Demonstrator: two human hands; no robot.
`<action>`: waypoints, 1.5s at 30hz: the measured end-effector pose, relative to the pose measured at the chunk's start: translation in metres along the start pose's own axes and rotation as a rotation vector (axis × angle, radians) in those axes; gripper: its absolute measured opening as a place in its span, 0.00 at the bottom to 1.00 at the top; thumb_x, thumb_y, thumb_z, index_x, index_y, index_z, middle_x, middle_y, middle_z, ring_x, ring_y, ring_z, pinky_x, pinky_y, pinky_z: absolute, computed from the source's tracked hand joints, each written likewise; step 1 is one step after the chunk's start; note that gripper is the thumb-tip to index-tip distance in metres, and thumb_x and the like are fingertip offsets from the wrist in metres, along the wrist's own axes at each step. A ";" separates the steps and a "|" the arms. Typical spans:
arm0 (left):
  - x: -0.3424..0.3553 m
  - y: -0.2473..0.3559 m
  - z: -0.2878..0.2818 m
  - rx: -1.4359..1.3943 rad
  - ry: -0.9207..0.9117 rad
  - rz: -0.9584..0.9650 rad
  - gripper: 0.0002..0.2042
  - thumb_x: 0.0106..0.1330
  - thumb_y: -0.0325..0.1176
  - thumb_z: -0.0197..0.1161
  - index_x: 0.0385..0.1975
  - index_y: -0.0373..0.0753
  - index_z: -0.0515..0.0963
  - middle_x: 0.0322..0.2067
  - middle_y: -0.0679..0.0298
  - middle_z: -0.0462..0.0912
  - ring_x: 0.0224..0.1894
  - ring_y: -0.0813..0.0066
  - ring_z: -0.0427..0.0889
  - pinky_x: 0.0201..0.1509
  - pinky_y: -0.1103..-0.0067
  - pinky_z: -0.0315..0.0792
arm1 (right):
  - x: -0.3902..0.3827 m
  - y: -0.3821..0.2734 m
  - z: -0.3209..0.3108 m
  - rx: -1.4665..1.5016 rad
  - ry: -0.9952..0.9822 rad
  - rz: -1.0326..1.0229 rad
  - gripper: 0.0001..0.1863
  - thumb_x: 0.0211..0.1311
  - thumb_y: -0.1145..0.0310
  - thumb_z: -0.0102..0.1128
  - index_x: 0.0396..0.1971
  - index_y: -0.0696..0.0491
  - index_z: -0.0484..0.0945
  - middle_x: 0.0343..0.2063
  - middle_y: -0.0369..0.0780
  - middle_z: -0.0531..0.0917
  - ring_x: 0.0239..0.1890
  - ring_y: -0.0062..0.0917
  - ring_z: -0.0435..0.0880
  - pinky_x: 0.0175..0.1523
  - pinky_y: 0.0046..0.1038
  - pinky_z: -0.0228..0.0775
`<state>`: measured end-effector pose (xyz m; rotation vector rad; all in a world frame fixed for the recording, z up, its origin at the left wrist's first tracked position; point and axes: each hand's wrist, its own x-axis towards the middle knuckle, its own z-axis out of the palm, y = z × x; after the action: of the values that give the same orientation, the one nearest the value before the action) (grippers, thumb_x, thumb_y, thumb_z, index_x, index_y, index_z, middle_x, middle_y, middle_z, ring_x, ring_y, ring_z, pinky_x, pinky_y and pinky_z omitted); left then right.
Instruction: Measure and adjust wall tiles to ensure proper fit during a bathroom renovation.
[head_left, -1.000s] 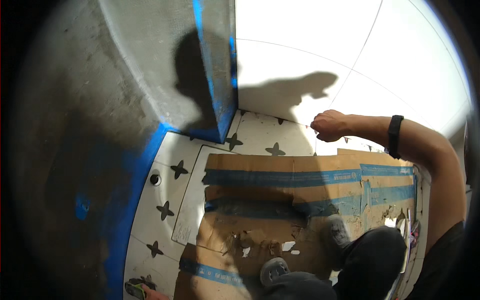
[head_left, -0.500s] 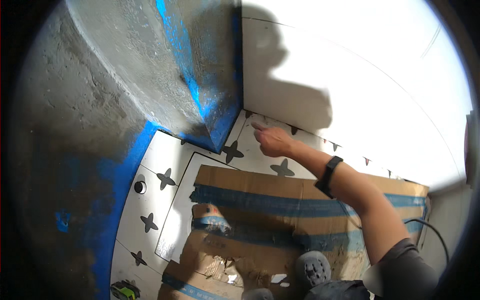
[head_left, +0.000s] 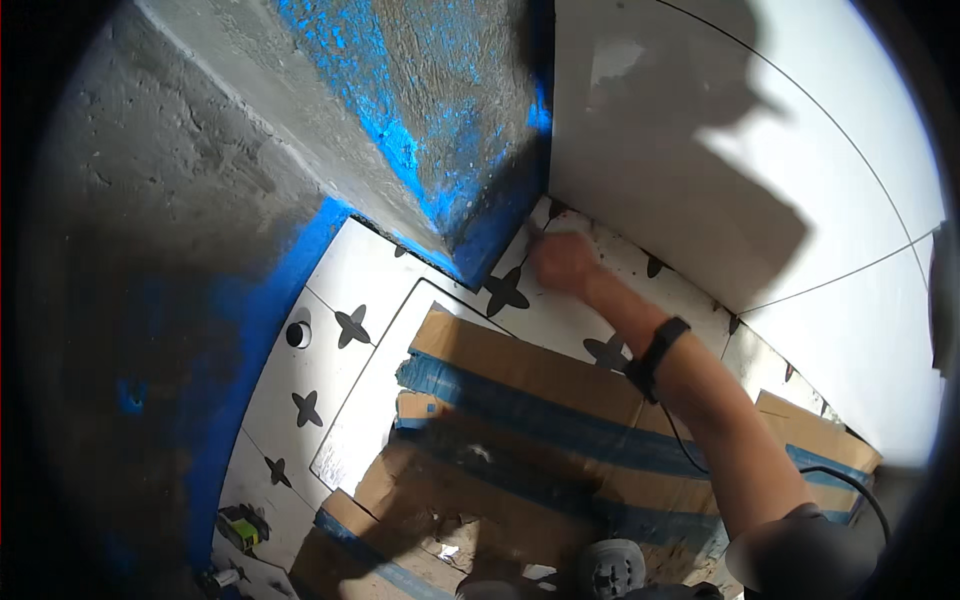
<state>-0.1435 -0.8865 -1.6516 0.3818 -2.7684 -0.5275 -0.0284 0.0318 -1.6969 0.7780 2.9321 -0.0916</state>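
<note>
My right hand [head_left: 562,264] reaches down to the white patterned floor tiles [head_left: 560,318], close to the corner where the blue-edged wall meets the white wall. Motion smears its fingers, which look curled, with one pointing toward the corner. Whether they hold anything cannot be made out. A black band [head_left: 657,358] circles that wrist, and a thin dark cable [head_left: 850,480] runs near the forearm. Beside the hand lies a dark four-petal motif [head_left: 507,291] of the tile pattern. My left hand is out of sight.
Torn cardboard [head_left: 530,362] with blue stripes covers the near floor, under my shoe [head_left: 614,568]. At left stand a small round black-and-white object [head_left: 299,334] and a green-and-black device [head_left: 242,527]. A rough grey wall [head_left: 400,90] juts out, edged with blue coating; a white wall [head_left: 640,130] rises at right.
The view has shifted and turned, so the wall corner sits farther right. My right hand remains near that corner, now blurred; its extended index finger showed more clearly before.
</note>
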 end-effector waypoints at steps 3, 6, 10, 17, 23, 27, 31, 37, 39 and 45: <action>-0.008 0.010 -0.001 -0.062 -0.070 0.158 0.16 0.71 0.41 0.71 0.29 0.33 0.80 0.33 0.50 0.81 0.28 0.62 0.74 0.39 0.57 0.75 | -0.022 -0.052 0.003 0.169 -0.044 -0.036 0.17 0.56 0.69 0.58 0.44 0.59 0.85 0.55 0.53 0.84 0.37 0.45 0.90 0.46 0.47 0.82; -0.066 0.186 0.039 -0.026 -0.255 0.122 0.17 0.74 0.40 0.67 0.44 0.28 0.84 0.45 0.46 0.87 0.40 0.56 0.85 0.48 0.59 0.78 | -0.051 -0.077 0.038 0.208 0.025 -0.052 0.15 0.55 0.69 0.59 0.41 0.60 0.84 0.64 0.52 0.79 0.37 0.46 0.90 0.46 0.47 0.82; -0.076 0.310 0.114 -0.242 -0.411 0.632 0.08 0.66 0.20 0.63 0.43 0.28 0.82 0.39 0.52 0.82 0.39 0.57 0.84 0.45 0.66 0.78 | -0.066 -0.111 -0.002 0.404 -0.094 -0.247 0.14 0.56 0.70 0.59 0.41 0.59 0.83 0.60 0.52 0.81 0.40 0.49 0.88 0.46 0.47 0.82; -0.147 0.576 0.256 -0.541 -0.581 1.152 0.08 0.63 0.29 0.69 0.39 0.33 0.86 0.40 0.49 0.86 0.48 0.48 0.82 0.55 0.61 0.75 | -0.179 -0.090 -0.024 0.764 0.470 0.210 0.10 0.60 0.73 0.66 0.42 0.54 0.79 0.39 0.49 0.83 0.38 0.53 0.85 0.42 0.50 0.79; -0.171 0.643 0.313 -0.582 -0.643 1.234 0.12 0.61 0.28 0.68 0.42 0.31 0.85 0.45 0.46 0.86 0.51 0.44 0.82 0.57 0.57 0.75 | -0.355 -0.054 -0.025 0.687 0.164 0.333 0.08 0.57 0.75 0.69 0.37 0.54 0.83 0.33 0.48 0.81 0.34 0.53 0.82 0.37 0.48 0.76; -0.168 0.620 0.291 -0.657 -0.867 1.301 0.12 0.66 0.29 0.64 0.46 0.30 0.84 0.38 0.46 0.88 0.41 0.50 0.87 0.48 0.65 0.80 | -0.443 -0.057 -0.021 0.675 0.110 0.457 0.05 0.58 0.72 0.70 0.35 0.53 0.87 0.30 0.47 0.84 0.33 0.49 0.85 0.38 0.44 0.79; -0.147 0.610 0.223 -0.497 -1.113 0.924 0.11 0.66 0.28 0.66 0.46 0.32 0.84 0.27 0.54 0.87 0.30 0.61 0.88 0.37 0.73 0.80 | -0.476 -0.078 -0.047 0.671 -0.084 0.553 0.07 0.60 0.67 0.71 0.35 0.52 0.88 0.28 0.47 0.87 0.32 0.44 0.89 0.37 0.41 0.81; -0.099 0.495 0.153 -0.424 -1.149 0.988 0.11 0.62 0.19 0.68 0.44 0.32 0.82 0.47 0.56 0.85 0.41 0.67 0.89 0.48 0.74 0.82 | -0.484 -0.103 -0.055 0.939 -0.049 0.413 0.12 0.64 0.62 0.71 0.38 0.56 0.88 0.27 0.45 0.89 0.30 0.45 0.90 0.37 0.43 0.82; -0.098 0.429 0.108 -0.611 -1.713 0.615 0.13 0.74 0.25 0.65 0.55 0.30 0.80 0.56 0.55 0.85 0.55 0.70 0.86 0.59 0.75 0.78 | -0.476 -0.090 -0.103 1.407 -0.596 0.418 0.38 0.67 0.59 0.72 0.73 0.56 0.68 0.63 0.49 0.80 0.67 0.42 0.77 0.66 0.37 0.75; -0.101 0.264 -0.017 -0.209 -1.926 0.396 0.18 0.80 0.40 0.57 0.57 0.32 0.82 0.54 0.51 0.87 0.53 0.59 0.87 0.58 0.65 0.79 | -0.529 -0.063 -0.143 1.701 -0.951 0.210 0.22 0.73 0.61 0.66 0.60 0.56 0.80 0.49 0.43 0.87 0.40 0.25 0.79 0.42 0.26 0.71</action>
<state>-0.0982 -0.6232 -1.5570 -1.5261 -3.9963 -1.6403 0.3841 -0.2701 -1.4903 0.6985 1.2917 -2.2224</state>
